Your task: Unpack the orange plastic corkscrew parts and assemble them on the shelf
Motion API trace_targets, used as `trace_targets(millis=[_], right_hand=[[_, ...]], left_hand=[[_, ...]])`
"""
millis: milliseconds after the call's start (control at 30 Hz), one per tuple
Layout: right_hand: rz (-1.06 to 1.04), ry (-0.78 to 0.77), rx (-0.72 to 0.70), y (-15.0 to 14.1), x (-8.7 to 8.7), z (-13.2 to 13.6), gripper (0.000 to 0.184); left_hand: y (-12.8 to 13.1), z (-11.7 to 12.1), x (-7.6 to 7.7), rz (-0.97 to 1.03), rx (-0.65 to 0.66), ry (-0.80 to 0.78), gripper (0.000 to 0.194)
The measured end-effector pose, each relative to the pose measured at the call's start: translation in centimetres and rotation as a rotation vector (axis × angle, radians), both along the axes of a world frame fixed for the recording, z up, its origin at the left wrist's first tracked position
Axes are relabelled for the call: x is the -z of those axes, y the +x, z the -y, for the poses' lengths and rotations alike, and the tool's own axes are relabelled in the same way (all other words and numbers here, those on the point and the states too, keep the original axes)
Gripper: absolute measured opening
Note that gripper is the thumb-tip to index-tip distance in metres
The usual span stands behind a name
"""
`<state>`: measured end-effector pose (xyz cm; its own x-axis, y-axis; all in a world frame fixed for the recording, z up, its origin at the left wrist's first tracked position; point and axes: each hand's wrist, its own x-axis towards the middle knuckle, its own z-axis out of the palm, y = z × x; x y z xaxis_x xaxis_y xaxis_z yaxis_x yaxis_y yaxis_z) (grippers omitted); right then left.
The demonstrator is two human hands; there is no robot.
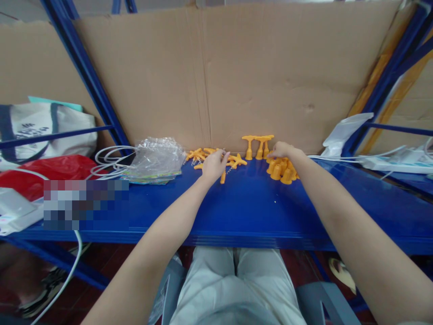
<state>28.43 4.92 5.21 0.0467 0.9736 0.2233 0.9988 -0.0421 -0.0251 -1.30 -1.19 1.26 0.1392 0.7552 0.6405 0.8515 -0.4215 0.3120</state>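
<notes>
Over a pile of yellow branched plastic pieces (238, 160) with small bead chains, my left hand (213, 166) is closed, thumb and fingers together; what they pinch is too small to make out. My right hand (283, 150) reaches to a cluster of yellow cup-shaped pieces (286, 174). Its fingers curl down at the cluster's back edge, and their grip is partly hidden. Between the hands, against the cardboard, stand several upright yellow T-shaped assemblies (260, 146), each with a flared foot and a crossbar on top.
Clear plastic bags (157, 158) lie in a stack left of the pile, beside a coiled white cable (113, 160). A red bag (64, 171) and a cloth tote (67, 128) sit farther left. Cardboard (253, 67) backs the blue shelf (237, 212). A power strip (395, 163) lies right.
</notes>
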Motion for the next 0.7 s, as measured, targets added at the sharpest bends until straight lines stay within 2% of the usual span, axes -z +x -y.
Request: trace_targets(millis=[100,233,333,433,500,600,700], right_hand=[[0.024,-0.002,0.062,-1.0,-1.2,1.1,0.036],[0.004,0.09,0.037,-2.8,-2.6,3.1,0.038],[-0.005,0.104,-0.02,-4.4,-2.7,5.1,0.035],[-0.006,0.108,-0.142,-6.2,-1.8,7.5,0.033],[0.005,0.116,-0.172,-7.3,-0.9,9.1,0.032],[0.019,0.146,-0.222,-8.6,0.7,10.7,0.028],[0.021,0.108,-0.238,-9.1,2.1,11.1,0.025]], left_hand=[[0.3,0.1,0.0,-0.044,0.036,-0.025,0.032],[0.6,0.0,0.3,-0.104,0.15,-0.062,0.034],[0.8,0.1,0.6,-0.209,0.212,-0.154,0.033],[0.9,0.1,0.9,-0.317,0.239,-0.274,0.029],[1.0,0.0,1.0,-0.344,0.258,-0.313,0.027],[0.9,-0.1,1.0,-0.34,0.281,-0.306,0.025],[0.8,-0.3,1.1,-0.33,0.28,-0.271,0.025]])
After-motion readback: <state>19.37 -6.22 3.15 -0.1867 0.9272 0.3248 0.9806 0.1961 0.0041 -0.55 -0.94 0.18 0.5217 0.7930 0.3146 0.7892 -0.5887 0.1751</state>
